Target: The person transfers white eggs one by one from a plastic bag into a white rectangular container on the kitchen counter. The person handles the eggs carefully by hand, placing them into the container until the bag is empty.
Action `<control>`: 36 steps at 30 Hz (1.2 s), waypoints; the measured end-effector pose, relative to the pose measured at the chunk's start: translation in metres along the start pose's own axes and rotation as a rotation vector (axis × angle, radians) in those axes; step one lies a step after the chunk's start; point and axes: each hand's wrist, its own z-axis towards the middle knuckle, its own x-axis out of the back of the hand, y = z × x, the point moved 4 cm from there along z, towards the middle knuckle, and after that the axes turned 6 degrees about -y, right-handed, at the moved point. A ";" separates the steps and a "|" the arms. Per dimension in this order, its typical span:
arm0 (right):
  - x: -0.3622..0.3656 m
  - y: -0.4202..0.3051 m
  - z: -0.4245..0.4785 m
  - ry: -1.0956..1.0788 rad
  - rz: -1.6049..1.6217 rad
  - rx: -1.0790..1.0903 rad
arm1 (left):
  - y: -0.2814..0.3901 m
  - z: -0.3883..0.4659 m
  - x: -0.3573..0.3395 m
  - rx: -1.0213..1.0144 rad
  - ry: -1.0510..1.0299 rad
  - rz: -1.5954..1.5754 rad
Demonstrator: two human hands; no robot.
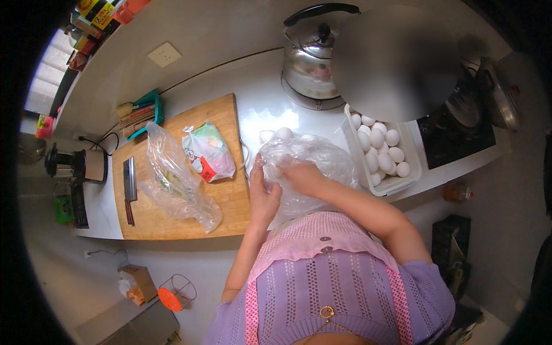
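A clear plastic bag (332, 161) with white eggs inside lies on the white countertop before me. My left hand (265, 194) is at the bag's left edge, its fingers against the film. My right hand (304, 177) reaches onto or into the bag from the right; its fingertips are hidden by plastic. Whether it holds an egg, I cannot tell. White eggs (283, 133) show at the bag's far left edge. To the right stands a white plastic container (414, 172) holding many white eggs (385, 163).
Left is a wooden cutting board (233, 215) bearing a cleaver (130, 181), an empty-looking clear bag (172, 181) and a printed bag (210, 153). A metal kettle (308, 73) stands behind. A black cooktop (457, 146) with pans is at the right.
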 end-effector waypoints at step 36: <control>0.061 -0.010 -0.069 0.142 0.592 0.088 | 0.015 -0.007 -0.013 0.038 -0.031 -0.070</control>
